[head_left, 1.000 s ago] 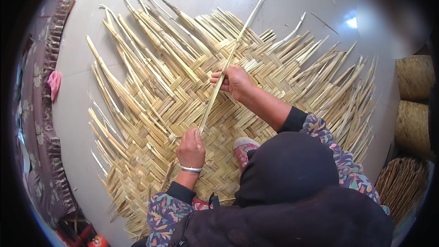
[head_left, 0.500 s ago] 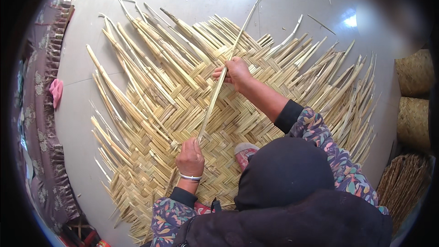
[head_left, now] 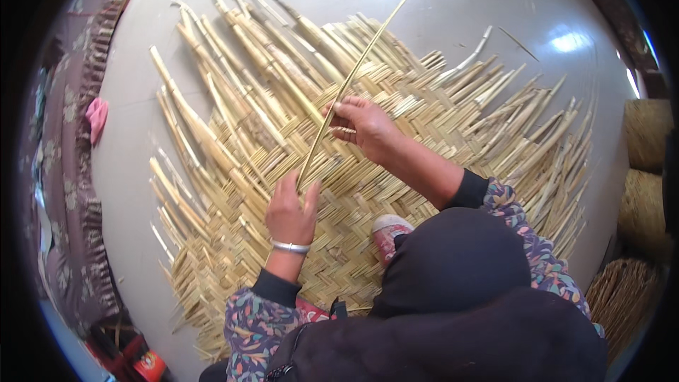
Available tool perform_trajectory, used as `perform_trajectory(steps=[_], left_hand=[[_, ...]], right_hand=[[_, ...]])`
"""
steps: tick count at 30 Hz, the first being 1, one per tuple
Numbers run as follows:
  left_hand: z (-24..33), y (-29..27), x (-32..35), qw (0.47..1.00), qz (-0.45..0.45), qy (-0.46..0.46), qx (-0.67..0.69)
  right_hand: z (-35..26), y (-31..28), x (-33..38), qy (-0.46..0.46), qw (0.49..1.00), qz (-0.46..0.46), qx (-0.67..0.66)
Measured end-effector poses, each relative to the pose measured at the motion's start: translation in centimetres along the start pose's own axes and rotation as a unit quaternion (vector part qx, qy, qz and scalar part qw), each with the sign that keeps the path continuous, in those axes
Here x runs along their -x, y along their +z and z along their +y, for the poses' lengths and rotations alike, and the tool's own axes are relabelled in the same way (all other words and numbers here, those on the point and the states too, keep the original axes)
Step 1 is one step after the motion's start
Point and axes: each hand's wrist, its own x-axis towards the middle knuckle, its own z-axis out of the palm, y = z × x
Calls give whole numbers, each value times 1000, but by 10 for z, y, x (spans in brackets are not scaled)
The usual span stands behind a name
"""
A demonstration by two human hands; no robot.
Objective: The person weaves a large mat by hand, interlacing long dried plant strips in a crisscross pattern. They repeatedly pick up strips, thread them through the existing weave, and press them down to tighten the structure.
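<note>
A long, split reed strip slants over a herringbone mat of woven reed, its thin tip curving away over the floor. My right hand grips the strip partway along between thumb and fingers, the other fingers curled. At the strip's lower end, my left hand has it between thumb and fingertips in a loose hold, a silver bracelet on the wrist. Both hands are above the mat's middle. Unwoven reed ends fan out along the mat's far and side edges.
A pink-and-grey shoe rests on the mat. Rolled woven mats and a brown bundle of stalks stand at the right. Patterned cloth with a pink rag hangs at the left. Reed scraps lie on the grey floor.
My left hand has moved up toward my right hand, and its thumb has spread from the fingers. The strip has shifted downward and bends more at its far tip.
</note>
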Motion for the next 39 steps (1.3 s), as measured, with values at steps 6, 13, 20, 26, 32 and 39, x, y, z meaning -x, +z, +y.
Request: perform_trajectory(steps=[6,13,20,26,32,39], left_hand=[[5,-4,-20,993,0,-81,91],[1,-3,-7,1000,30,3,7],[0,-9,-8,984,14,128,-122],[-12,9,-3,978,-33,-135,155],[-12,5,-13,832,-151,-362,392],[-8,5,-12,805,-125,-397,422]], right_hand=[[40,19,26,23,994,-101,46],[50,14,27,59,994,-83,46],[47,11,29,80,993,-63,58],[51,6,29,61,992,-90,58],[56,-2,34,66,990,-116,46],[55,-4,35,106,985,-138,-8]])
